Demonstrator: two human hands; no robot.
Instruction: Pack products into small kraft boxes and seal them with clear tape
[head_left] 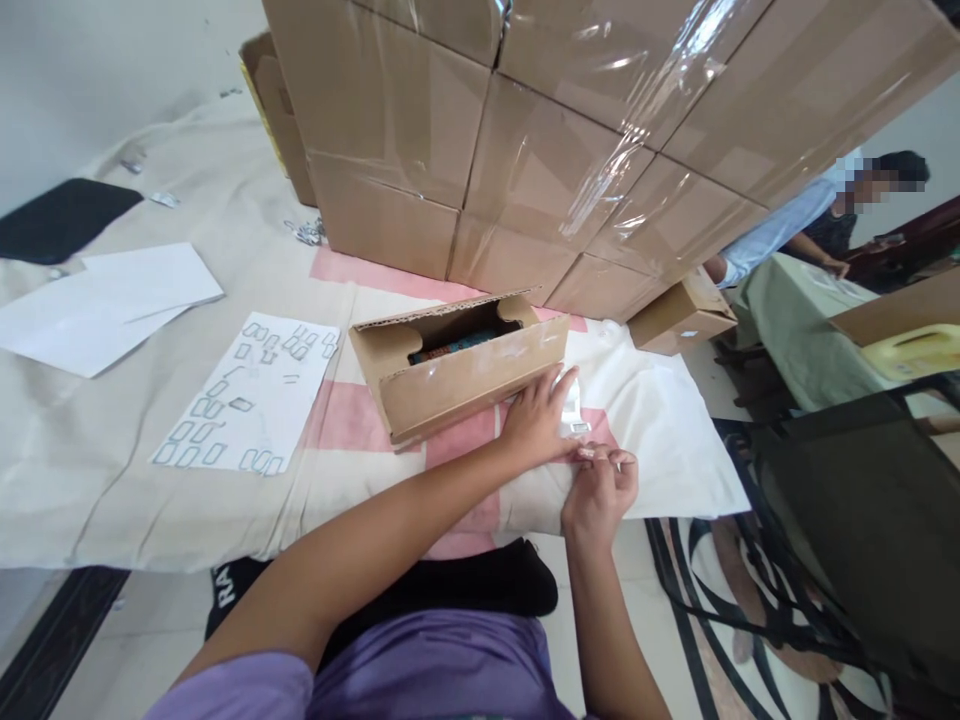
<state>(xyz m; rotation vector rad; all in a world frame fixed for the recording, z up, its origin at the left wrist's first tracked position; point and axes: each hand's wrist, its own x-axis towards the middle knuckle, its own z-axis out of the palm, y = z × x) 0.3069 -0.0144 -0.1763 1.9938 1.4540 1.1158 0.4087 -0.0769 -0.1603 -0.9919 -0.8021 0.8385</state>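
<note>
An open cardboard box [472,385] lies on the cloth in front of me, with a dark patterned item [457,347] partly visible inside. My left hand [536,420] is spread beside the box's near right corner, fingers apart, over the edge of a small white label sheet [574,405] with a printed barcode. Just right of it, my right hand [602,490] is closed in a pinch, its fingertips close to the sheet's lower edge and my left thumb. What sits between those fingertips is too small to make out.
Stacked cartons [525,170] wrapped in clear film stand behind the box. At left lie a paper with drawn rectangles [251,400], white sheets [112,305] and a black flat item [67,218]. A smaller carton [686,315], a dark chair [847,500] and another person are at right.
</note>
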